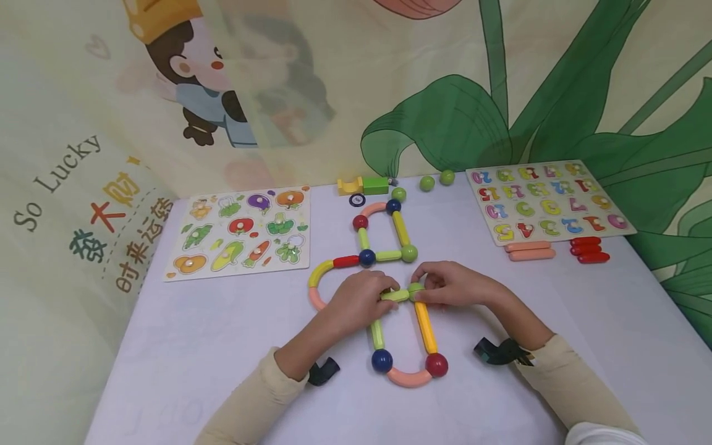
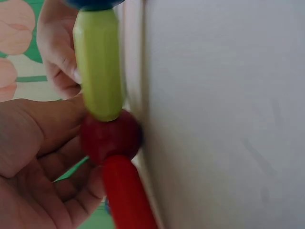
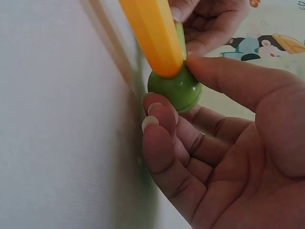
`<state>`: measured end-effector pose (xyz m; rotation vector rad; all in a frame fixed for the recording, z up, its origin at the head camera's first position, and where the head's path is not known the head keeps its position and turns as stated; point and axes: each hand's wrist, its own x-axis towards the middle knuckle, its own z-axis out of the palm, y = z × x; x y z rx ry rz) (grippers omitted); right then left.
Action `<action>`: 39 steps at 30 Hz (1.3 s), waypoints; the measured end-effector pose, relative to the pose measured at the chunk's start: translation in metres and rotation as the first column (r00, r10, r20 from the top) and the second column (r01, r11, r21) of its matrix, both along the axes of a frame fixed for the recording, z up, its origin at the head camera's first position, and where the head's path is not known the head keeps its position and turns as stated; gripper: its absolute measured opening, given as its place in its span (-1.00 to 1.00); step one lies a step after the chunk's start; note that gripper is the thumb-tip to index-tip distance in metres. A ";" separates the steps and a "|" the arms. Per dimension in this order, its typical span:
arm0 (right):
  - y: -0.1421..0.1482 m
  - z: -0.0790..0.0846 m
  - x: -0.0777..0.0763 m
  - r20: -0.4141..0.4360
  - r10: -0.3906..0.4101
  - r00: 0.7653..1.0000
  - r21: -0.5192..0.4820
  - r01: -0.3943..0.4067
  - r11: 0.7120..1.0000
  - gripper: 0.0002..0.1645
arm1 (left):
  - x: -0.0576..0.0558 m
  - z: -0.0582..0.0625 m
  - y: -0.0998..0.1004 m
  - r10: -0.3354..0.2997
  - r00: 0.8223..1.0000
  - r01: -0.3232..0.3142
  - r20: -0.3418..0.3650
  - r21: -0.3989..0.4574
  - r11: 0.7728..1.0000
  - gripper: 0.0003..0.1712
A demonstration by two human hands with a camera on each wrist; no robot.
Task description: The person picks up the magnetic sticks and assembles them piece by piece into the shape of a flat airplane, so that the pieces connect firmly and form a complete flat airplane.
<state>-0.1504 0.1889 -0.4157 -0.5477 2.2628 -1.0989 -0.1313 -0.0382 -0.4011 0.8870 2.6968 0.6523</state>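
A flat figure of coloured toy building rods and balls lies on the white table. My left hand pinches a short light green rod between thumb and fingers. At that rod's right end, my right hand grips a green ball. An orange-yellow rod runs from this ball down to a red ball. Under the left hand, hidden in the head view, a dark red ball joins a red rod and another light green rod in the left wrist view.
A vegetable puzzle board lies left, a number puzzle board right. Below the latter are pink rods and red rods. Green balls and a yellow-green toy block sit at the back, by the printed cloth.
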 end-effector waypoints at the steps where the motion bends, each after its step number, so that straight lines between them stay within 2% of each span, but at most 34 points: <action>1: 0.001 0.000 -0.001 -0.005 -0.004 1.000 -0.014 0.004 1.000 -0.68 | 0.000 0.001 -0.001 0.004 1.000 -0.004 0.017 -0.006 1.000 -0.61; 4: 0.004 0.000 -0.002 -0.027 -0.022 0.999 -0.059 0.020 0.998 -0.80 | 0.000 0.004 -0.002 0.012 0.998 -0.011 0.055 -0.030 0.999 -0.61; 7: 0.004 0.000 -0.002 -0.027 -0.027 0.999 -0.076 0.025 0.997 -0.83 | 0.001 0.004 -0.001 0.000 0.998 0.003 0.055 -0.061 0.998 -0.64; 12: 0.002 0.000 -0.001 0.000 0.016 1.000 -0.041 -0.016 0.999 -0.68 | 0.002 0.003 0.002 -0.025 0.998 0.032 0.057 -0.115 0.993 -0.64; 21: 0.000 -0.002 -0.001 0.012 -0.002 1.000 -0.016 0.002 1.000 -0.65 | 0.004 -0.002 0.006 -0.028 0.999 0.026 -0.017 -0.113 0.993 -0.59; 24: 0.006 0.003 -0.002 -0.019 -0.002 1.000 0.006 0.002 1.000 -0.66 | 0.006 -0.002 0.007 -0.061 0.996 0.054 -0.057 -0.127 0.991 -0.55; 27: 0.026 0.014 -0.007 -0.139 -0.064 0.988 0.085 0.076 0.993 -0.69 | 0.009 -0.001 0.008 -0.120 0.988 0.104 -0.092 -0.166 0.981 -0.43; 29: 0.047 0.024 -0.010 -0.254 -0.141 0.957 0.184 0.191 0.964 -0.70 | 0.012 0.000 0.007 -0.166 0.981 0.143 -0.101 -0.200 0.969 -0.34; 30: 0.060 0.029 -0.010 -0.314 -0.180 0.932 0.241 0.262 0.934 -0.69 | 0.013 0.000 0.006 -0.193 0.976 0.167 -0.105 -0.217 0.962 -0.30; 31: 0.072 0.032 -0.011 -0.359 -0.219 0.907 0.298 0.334 0.894 -0.68 | 0.015 0.000 0.004 -0.219 0.970 0.189 -0.108 -0.236 0.953 -0.27; 33: 0.097 0.037 -0.012 -0.401 -0.271 0.875 0.407 0.435 0.803 -0.58 | 0.018 0.001 0.001 -0.254 0.962 0.219 -0.104 -0.264 0.939 -0.22; 35: 0.120 0.036 -0.013 -0.391 -0.315 0.865 0.484 0.484 0.729 -0.47 | 0.021 0.000 -0.002 -0.278 0.955 0.240 -0.102 -0.287 0.927 -0.20; 36: 0.129 0.034 -0.014 -0.378 -0.336 0.863 0.506 0.496 0.705 -0.43 | 0.022 0.000 -0.004 -0.287 0.952 0.247 -0.102 -0.293 0.924 -0.19; 37: 0.137 0.032 -0.015 -0.357 -0.351 0.866 0.523 0.497 0.693 -0.40 | 0.022 -0.001 -0.005 -0.290 0.952 0.250 -0.100 -0.295 0.922 -0.19; 39: 0.148 0.027 -0.017 -0.319 -0.380 0.868 0.532 0.496 0.686 -0.41 | 0.023 -0.002 -0.006 -0.294 0.950 0.254 -0.101 -0.295 0.921 -0.19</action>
